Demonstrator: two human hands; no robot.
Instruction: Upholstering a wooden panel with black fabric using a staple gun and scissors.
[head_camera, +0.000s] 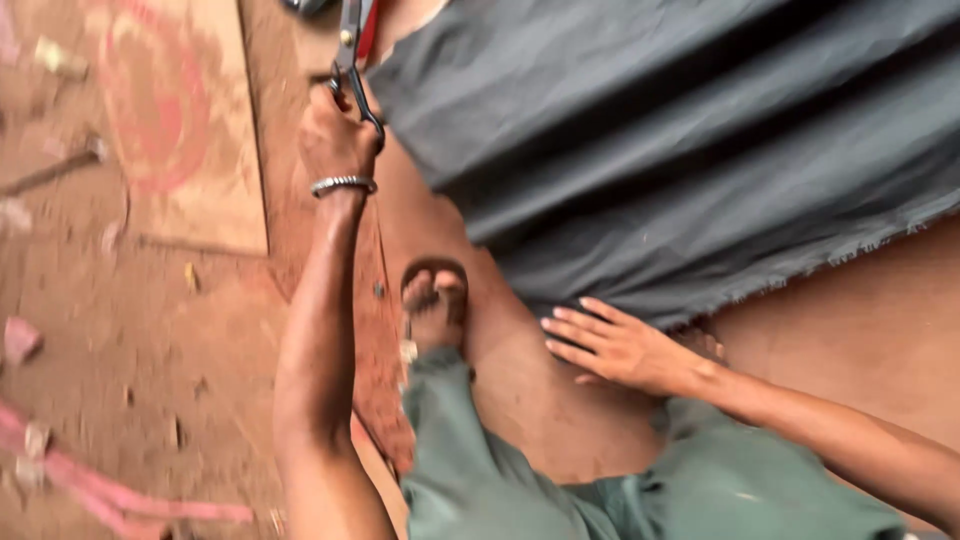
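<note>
The left hand (338, 135), wearing a plain silver metal bangle (343, 185) at the wrist, is closing its grip around the dark loop handles of a pair of steel scissors with a red inner edge (352, 50), fingers curled tight through the loops; the blades are running up out of the top of the frame, so I cannot tell whether they are parted or together. The scissors are meeting the left corner of a large dark grey woven cloth with a frayed lower edge (690, 150), which is lying spread in soft ridges over a reddish-brown board on the floor (840, 320). The right hand (615, 345) is lying flat, fingers spread and holding nothing, just beside the frayed hem, with a bare foot (435, 300) close by. As I judge it, the cloth is sitting slack, so it could bunch at the blades and the cut could wander. The flat hand is pressing beside the fabric, not on it, so the sheet could slide.
</note>
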